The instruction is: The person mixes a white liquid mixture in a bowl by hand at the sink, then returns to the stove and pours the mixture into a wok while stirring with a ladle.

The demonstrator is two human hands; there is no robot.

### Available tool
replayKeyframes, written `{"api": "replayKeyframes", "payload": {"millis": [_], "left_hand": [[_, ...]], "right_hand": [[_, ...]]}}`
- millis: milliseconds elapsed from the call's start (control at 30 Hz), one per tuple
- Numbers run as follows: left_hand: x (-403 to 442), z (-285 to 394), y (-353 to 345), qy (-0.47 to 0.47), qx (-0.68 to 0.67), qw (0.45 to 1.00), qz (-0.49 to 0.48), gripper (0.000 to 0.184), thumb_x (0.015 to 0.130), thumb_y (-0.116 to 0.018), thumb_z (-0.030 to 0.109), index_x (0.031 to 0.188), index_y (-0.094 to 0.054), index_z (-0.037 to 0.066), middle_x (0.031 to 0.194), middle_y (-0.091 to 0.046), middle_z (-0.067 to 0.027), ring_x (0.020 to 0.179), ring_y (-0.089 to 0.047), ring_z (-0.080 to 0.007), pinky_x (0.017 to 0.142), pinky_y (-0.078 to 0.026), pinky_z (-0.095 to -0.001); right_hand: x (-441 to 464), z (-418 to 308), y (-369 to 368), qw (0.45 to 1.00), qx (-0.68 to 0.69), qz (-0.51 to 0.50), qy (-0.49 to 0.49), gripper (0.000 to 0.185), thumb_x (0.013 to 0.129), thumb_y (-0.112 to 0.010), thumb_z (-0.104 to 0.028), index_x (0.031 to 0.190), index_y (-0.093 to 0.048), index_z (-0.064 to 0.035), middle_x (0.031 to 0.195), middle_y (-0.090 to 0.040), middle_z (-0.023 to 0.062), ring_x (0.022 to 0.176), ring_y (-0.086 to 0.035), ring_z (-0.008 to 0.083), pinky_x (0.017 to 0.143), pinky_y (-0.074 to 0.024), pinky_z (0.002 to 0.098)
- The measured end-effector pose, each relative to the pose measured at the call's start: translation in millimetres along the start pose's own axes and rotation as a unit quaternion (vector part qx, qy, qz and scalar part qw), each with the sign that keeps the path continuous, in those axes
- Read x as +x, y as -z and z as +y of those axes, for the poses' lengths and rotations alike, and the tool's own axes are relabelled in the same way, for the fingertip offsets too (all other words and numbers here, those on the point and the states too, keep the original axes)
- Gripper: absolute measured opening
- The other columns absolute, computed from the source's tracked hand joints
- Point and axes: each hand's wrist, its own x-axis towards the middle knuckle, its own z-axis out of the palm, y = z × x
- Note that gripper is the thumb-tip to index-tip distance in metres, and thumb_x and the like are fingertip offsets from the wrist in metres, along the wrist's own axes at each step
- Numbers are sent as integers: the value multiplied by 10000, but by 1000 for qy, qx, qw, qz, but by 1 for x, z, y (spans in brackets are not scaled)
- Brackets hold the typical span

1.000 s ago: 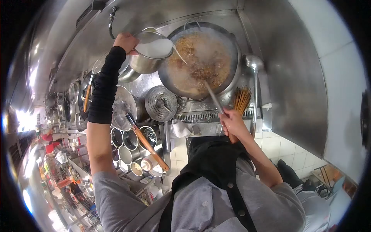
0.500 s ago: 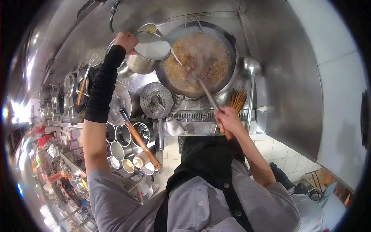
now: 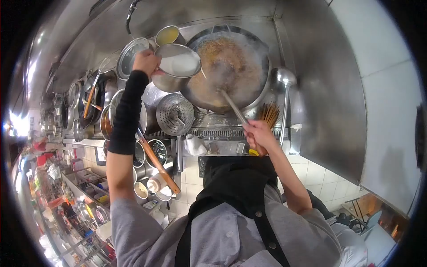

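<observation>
My left hand [image 3: 147,63] grips the rim side of a metal pot [image 3: 172,82] tilted toward the wok. A thin stream of white liquid [image 3: 203,73] runs from its lip into the wok [image 3: 265,73]. Steam rises over the brown, bubbling contents [image 3: 222,55]. Closed around the handle of a metal ladle [image 3: 233,106] is my right hand [image 3: 258,135]; the ladle's head is hidden in the liquid. A bamboo brush [image 3: 269,114] lies beside that hand.
A perforated strainer [image 3: 165,111] rests left of the wok, near a white cloth [image 3: 195,145]. Another ladle [image 3: 286,78] lies to the right. Behind the held pot stands a pot of yellow liquid [image 3: 168,35]. A wooden-handled tool [image 3: 158,164] crosses several containers at lower left.
The pot in my left hand has shifted slightly, uncovering the yellow-liquid pot behind it. The ladle in my right hand has moved a little left in the wok. The view has shifted too.
</observation>
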Motion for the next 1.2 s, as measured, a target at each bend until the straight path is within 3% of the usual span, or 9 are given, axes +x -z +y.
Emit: {"api": "replayKeyframes", "payload": {"millis": [67,133,400,567,700,933,1100,1167,1200], "left_hand": [[-28,12,-7,195,-384,902,33,72,808,-527,-27,740,-549,-18,647,-505,-75,604,-587,-163,682,-618,-382],[-61,8,-23,169,-519,835,67,44,833,-501,-28,802,-526,-10,686,-513,-65,586,-561,-145,706,-626,-416],[-172,2,-98,206,-679,655,261,80,842,-511,-3,781,-477,36,681,-501,-60,566,-544,-176,732,-607,-492],[-228,-22,-129,256,-661,629,319,78,834,-509,4,773,-478,41,655,-459,-51,557,-527,-173,718,-608,-482],[-268,-41,-147,268,-659,615,340,97,881,-527,97,808,-528,34,711,-573,-78,580,-550,-174,748,-597,-473],[-301,-29,-158,301,-618,642,338,80,878,-519,97,802,-499,83,683,-552,-54,544,-530,-154,674,-606,-434],[-310,-18,-173,293,-644,636,307,167,748,-503,-60,832,-444,73,759,-554,-78,614,-622,-222,577,-619,-417],[-309,0,-174,305,-636,645,294,176,751,-492,-70,832,-445,79,781,-571,-82,619,-633,-219,541,-622,-415],[-315,-3,-181,306,-643,638,293,180,751,-489,-74,835,-445,80,788,-574,-83,617,-632,-218,532,-622,-419]], "right_hand": [[20,13,-5,997,-15,43,64,312,957,-554,-163,1180,-560,56,605,-502,44,382,-480,136,348,-389,301],[29,25,-11,974,-128,128,139,355,956,-555,-162,1238,-544,54,585,-501,47,378,-483,144,346,-398,312],[-27,-11,-6,999,-34,1,3,220,969,-556,-172,1071,-571,22,640,-485,23,412,-461,105,346,-374,271],[41,8,1,993,-29,37,107,270,978,-541,-190,1154,-560,14,634,-484,20,418,-460,110,353,-390,298],[-5,32,-17,882,-359,219,212,402,969,-515,-133,1341,-471,12,596,-501,38,366,-473,137,337,-411,316],[6,-16,4,999,-32,1,-7,299,953,-560,-143,1176,-548,55,629,-511,45,370,-476,129,336,-381,298],[24,6,-3,954,-223,136,151,251,952,-552,-131,1166,-596,-7,674,-565,53,432,-510,131,381,-403,289],[39,61,20,767,-438,244,401,398,956,-537,-122,1343,-513,-31,658,-531,47,395,-496,147,370,-401,303],[16,52,10,855,-364,212,302,382,956,-538,-124,1325,-523,-24,650,-524,45,386,-488,150,372,-403,308]]}}
